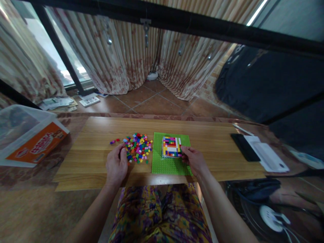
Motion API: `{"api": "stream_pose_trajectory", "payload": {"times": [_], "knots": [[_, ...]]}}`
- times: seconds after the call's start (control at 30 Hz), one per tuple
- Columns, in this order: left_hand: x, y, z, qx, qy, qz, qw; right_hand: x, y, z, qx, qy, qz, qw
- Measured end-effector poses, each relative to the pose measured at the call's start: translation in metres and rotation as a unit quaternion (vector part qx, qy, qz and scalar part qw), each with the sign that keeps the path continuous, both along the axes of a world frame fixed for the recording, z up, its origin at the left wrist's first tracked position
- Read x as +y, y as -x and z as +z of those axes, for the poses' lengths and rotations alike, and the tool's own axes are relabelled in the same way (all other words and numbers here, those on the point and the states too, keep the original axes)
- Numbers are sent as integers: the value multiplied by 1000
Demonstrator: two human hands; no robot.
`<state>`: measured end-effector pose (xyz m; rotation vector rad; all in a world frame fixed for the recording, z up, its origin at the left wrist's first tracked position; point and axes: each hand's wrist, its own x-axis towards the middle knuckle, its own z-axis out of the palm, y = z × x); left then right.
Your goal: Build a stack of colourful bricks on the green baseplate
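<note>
A square green baseplate (158, 165) lies on the wooden table, bearing a low block of many-coloured toy bricks (171, 147). At the block's right side is my right hand (193, 158), its thumb and fingers pinched together by the edge. Whatever sits between those fingertips is too small to make out. To the left of the baseplate spreads a loose pile of small coloured bricks (138, 147). My left hand (116, 164) rests at the pile's left edge with its fingers curled in. Its fingertips are partly hidden, so any brick in them does not show.
The long wooden table (88, 148) spans in front of me. A clear plastic box (27, 135) with an orange label stands at left. A black phone (245, 147) and a white tray-like object (269, 157) lie at the right end. Striped curtains (121, 57) hang behind.
</note>
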<state>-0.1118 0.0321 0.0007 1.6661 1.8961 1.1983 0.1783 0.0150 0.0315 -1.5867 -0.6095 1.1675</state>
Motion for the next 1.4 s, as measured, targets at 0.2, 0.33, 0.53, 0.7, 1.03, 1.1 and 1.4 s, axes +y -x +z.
{"api": "stream_pose_trajectory", "payload": {"times": [0.2,0.33,0.53,0.7,1.03,1.1,1.4], "knots": [[0,0,0,3,10,4,1000,0,3,-2,-39,-14,-2,999],[0,0,-2,5,10,2,1000,0,4,-8,-129,-62,11,990],[0,1,-4,1,2,-2,1000,-2,9,-17,-255,-111,23,960],[0,0,-4,2,1,-1,1000,-5,7,-20,-239,-98,30,966],[-1,-2,-1,-3,-6,-2,1000,-22,11,-3,-257,-119,-57,957],[-2,-2,0,-6,-8,-5,1000,-28,24,7,-272,-140,-52,951],[-5,-3,0,-8,-22,2,1000,-47,102,0,-345,-216,244,880]]}}
